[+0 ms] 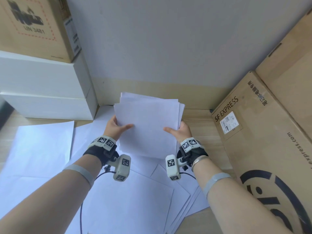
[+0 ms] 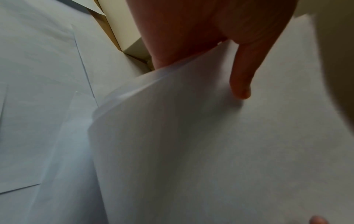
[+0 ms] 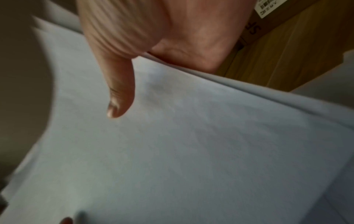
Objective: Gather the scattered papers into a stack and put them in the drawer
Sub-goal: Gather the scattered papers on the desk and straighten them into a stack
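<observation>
A loose stack of white papers (image 1: 148, 122) is held up above the wooden table, its sheets slightly fanned at the top. My left hand (image 1: 116, 127) grips its left edge, thumb (image 2: 241, 84) on the top sheet and fingers hidden behind. My right hand (image 1: 179, 130) grips the right edge the same way, thumb (image 3: 118, 97) lying on the paper (image 3: 191, 144). Several more white sheets (image 1: 128, 200) lie scattered on the table below and to the left (image 1: 40, 149). No drawer is in view.
Two stacked white boxes (image 1: 43, 88) with a brown carton (image 1: 33, 26) on top stand at the left. Large SF Express cardboard boxes (image 1: 263, 132) line the right side. A grey wall (image 1: 168, 39) closes the back. Bare wood table (image 1: 200, 125) shows at the right.
</observation>
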Motion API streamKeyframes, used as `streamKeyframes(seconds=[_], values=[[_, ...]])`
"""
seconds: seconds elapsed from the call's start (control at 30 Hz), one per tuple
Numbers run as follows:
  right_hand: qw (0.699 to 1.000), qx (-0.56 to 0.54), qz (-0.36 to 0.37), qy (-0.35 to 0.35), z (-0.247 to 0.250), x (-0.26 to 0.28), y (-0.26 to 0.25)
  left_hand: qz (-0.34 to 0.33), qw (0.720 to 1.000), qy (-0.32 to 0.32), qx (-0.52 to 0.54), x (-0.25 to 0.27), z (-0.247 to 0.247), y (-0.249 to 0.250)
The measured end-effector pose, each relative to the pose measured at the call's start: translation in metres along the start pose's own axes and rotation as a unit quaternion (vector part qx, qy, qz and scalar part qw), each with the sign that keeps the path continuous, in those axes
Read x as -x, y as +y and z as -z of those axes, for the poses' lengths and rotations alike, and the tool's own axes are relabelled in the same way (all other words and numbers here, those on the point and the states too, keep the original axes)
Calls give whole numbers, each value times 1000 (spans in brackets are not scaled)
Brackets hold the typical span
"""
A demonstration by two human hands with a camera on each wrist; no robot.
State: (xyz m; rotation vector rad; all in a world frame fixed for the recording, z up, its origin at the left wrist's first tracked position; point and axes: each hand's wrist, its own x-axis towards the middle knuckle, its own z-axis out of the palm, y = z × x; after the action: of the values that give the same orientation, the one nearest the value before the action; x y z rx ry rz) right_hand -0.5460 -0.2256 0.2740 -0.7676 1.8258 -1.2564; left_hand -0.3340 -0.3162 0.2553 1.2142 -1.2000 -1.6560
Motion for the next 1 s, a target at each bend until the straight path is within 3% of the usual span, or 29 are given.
streamKeyframes(seconds=[0.13, 0.2, 0.3, 0.37, 0.47, 0.57, 0.67, 0.9, 1.0], values=[[999, -35, -10, 33, -5, 5, 3, -9, 999, 25, -43, 1, -6, -2], [998, -43, 4, 39, -5, 3, 0, -19, 999, 34, -6, 2, -8, 1], [997, -63, 31, 45, -2, -4, -10, -17, 1000, -7, 6, -2, -1, -1], [993, -93, 46, 51, 0, -6, -19, 22, 998, -36, -51, -3, 5, -7], [991, -125, 41, 27, 2, -5, -30, 41, 988, -15, -150, -3, 6, -16], [999, -35, 2, -22, 2, -4, -24, 23, 992, 37, -118, -4, 4, -15], [997, 62, -40, -31, -2, -1, -6, 30, 999, 25, -28, -5, 6, -14], [996, 51, -67, -22, -6, 15, 14, 57, 996, -42, -51, 6, 16, -30], [997, 48, -63, -13, -13, 17, 23, 65, 994, -18, -85, 12, 12, -38]])
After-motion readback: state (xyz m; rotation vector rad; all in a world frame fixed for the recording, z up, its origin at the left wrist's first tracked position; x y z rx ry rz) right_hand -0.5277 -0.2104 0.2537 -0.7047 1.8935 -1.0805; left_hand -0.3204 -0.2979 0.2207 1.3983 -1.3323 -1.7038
